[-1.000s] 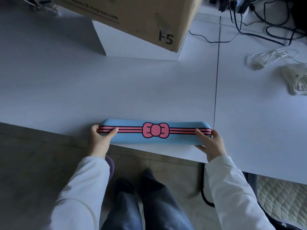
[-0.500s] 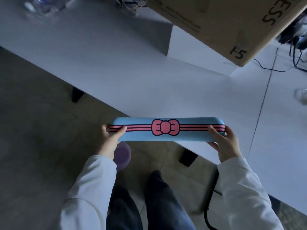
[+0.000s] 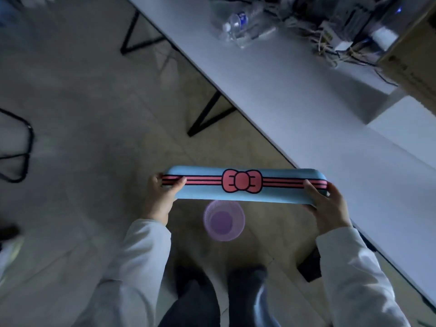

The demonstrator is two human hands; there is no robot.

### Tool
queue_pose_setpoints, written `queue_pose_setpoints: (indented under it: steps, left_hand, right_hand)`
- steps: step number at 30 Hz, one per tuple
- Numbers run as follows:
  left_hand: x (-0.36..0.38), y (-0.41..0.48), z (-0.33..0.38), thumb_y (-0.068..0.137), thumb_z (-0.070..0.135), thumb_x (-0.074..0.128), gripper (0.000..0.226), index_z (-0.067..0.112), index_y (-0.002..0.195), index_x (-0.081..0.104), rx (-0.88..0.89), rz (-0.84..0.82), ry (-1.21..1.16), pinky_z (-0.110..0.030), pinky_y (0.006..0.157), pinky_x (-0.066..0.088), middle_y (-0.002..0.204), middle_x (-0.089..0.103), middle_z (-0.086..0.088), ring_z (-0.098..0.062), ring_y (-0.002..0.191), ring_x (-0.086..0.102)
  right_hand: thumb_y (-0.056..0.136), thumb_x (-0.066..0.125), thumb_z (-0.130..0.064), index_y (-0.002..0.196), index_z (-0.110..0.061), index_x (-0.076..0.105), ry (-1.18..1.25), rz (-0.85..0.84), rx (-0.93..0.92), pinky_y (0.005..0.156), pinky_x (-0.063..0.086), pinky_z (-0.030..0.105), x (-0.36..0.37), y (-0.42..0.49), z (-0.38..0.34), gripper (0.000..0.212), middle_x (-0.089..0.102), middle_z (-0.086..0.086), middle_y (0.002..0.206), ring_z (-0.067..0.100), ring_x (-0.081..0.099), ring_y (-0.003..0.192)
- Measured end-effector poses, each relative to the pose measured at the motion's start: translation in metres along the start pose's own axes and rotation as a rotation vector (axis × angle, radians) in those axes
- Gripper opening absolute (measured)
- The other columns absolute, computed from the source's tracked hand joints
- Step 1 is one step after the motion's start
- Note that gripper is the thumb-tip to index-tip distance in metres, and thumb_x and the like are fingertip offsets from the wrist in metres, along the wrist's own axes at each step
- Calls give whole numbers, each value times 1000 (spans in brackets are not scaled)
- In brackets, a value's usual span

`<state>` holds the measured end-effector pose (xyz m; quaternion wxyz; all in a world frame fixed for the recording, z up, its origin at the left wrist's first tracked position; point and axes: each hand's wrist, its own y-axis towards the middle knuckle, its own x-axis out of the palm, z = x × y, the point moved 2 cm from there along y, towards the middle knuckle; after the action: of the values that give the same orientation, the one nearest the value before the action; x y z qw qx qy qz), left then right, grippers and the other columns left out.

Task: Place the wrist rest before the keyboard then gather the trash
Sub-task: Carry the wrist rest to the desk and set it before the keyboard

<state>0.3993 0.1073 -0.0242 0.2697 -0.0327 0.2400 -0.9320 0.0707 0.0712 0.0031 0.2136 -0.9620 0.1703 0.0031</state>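
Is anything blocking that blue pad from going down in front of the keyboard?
Cannot say: no keyboard is in view. Both hands, left hand and right hand, hold the wrist rest in the air over the floor, beside the white table.

you've got a purple basket point(image 3: 223, 220) on the floor, a cardboard box point(image 3: 412, 67) and tangled cables point(image 3: 330, 43) on the table point(image 3: 306, 114).

Near table point(image 3: 306, 109) edge lies bare; plastic bottles point(image 3: 236, 22) and cables point(image 3: 330, 38) crowd its far end.

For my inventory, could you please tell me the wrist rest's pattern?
Light blue wrist rest, pink bow, black-edged pink stripes; head view.
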Motion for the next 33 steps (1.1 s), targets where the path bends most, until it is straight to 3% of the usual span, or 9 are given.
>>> queue_pose_setpoints:
  steps: [5,9,14,19,23,28,33]
  left_hand:
    - [-105,20,15,70,27,75,43,5,102,56,18,102,-2,-32,72,46,91,61,-4,-15,82,58]
    - [-156,29,21,73,22,72,32,3,96,59,44,173,-28,-32,71,45,84,61,-4,-5,69,59]
    - [-207,42,23,75,21,72,46,-3,110,53,35,275,-119,-34,71,48,90,60,-6,-19,85,58]
    - [-232,71,34,74,20,72,29,11,95,54,15,350,-171,-48,88,49,87,60,0,-26,94,60]
    - [-245,114,55,72,19,74,26,23,83,51,19,377,-182,-55,93,49,86,59,-1,-29,95,60]
    - [-249,181,99,73,19,73,27,20,87,50,36,407,-166,-55,92,49,93,58,-5,-35,103,61]
    - [-252,237,135,70,25,75,50,8,108,49,35,417,-167,-51,91,52,106,60,-11,-33,107,61]
  right_hand:
    - [78,66,-17,81,-21,58,-49,-120,-11,51,54,17,103,-24,-4,9,57,1,82,13,56,79]
    - [79,64,-15,96,-14,57,-70,-191,-24,52,54,16,163,-35,-12,18,55,-2,83,10,55,79]
    - [78,65,-14,101,-11,57,-91,-304,-29,59,56,19,233,-38,-18,24,57,-1,85,11,56,81]
    - [77,65,-13,84,-18,59,-112,-376,-37,58,56,20,294,-25,-26,10,58,-1,84,11,58,79]
    - [76,67,-14,99,-11,59,-121,-387,-25,60,58,23,340,-1,-35,25,60,3,88,17,59,84]
    - [75,68,-15,101,-9,59,-102,-399,-11,63,58,25,407,40,-63,28,60,3,90,18,60,87]
    - [75,68,-15,102,-10,57,-109,-406,-3,59,57,24,465,75,-92,30,60,4,93,18,59,88]
